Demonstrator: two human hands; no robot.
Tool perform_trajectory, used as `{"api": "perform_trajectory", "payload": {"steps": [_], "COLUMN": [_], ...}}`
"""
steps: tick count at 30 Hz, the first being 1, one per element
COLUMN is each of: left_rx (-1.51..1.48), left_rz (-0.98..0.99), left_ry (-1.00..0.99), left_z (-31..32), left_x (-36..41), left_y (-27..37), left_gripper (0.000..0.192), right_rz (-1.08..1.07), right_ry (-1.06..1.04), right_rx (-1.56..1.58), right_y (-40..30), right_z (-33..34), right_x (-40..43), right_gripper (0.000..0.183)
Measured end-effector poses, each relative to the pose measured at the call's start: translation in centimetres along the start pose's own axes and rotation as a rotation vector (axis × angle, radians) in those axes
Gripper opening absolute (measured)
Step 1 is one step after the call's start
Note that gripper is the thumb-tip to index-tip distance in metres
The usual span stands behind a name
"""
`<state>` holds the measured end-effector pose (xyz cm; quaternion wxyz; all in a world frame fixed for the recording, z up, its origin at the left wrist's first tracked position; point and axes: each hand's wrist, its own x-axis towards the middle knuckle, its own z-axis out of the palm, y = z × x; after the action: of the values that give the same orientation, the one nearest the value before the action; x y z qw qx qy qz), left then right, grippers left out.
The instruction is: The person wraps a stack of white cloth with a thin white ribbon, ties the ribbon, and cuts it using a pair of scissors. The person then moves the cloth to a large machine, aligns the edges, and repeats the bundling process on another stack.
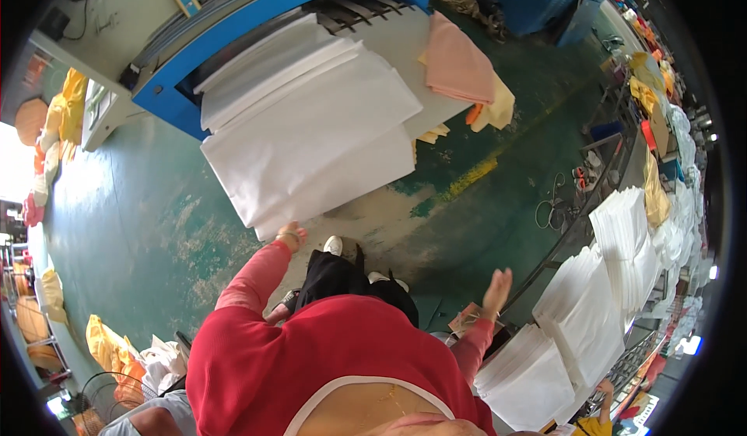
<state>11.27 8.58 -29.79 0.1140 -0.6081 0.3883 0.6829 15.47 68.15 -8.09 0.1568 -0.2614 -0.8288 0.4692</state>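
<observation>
White folded sheets of cloth [309,138] lie in overlapping layers at the mouth of a blue-framed machine [175,106], their near edge hanging towards me. My left hand [292,235] is at the lower left corner of this cloth; whether its fingers grip the edge is not clear. Away from the cloth, my right hand [497,293] is held out to the right with nothing in it, close to stacks of folded white cloth [525,372]. A folded pink cloth [458,62] rests on the machine's light board, over yellow cloth [499,106].
At the right, a long table bears more white stacks [621,249]. A coiled cable [548,211] lies on the floor near it. Other people are nearby: a grey sleeve [169,415] at lower left, a yellow sleeve [592,426] at lower right. Yellow cloth [108,342] is heaped at left.
</observation>
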Motion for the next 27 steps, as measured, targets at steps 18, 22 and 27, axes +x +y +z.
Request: {"api": "perform_trajectory", "payload": {"steps": [18,22,27], "left_rx": [-0.606,-0.738,-0.576], "left_rz": [-0.125,-0.129,0.145], "left_ry": [-0.052,0.048,-0.207], "left_z": [0.1,0.8,-0.6], "left_x": [-5.4,-5.5,-7.0], "left_y": [3.5,4.2,9.3], "left_gripper": [0.025,0.016,0.009], "right_rz": [0.665,0.85,0.838], "right_ry": [-0.654,-0.331,-0.279], "right_rx": [0.47,0.688,0.606], "right_y": [-10.6,-8.0,-13.8], "right_z": [35.0,39.7,43.1], "right_x": [12.4,18.9,22.8], "right_gripper": [0.059,0.045,0.032]}}
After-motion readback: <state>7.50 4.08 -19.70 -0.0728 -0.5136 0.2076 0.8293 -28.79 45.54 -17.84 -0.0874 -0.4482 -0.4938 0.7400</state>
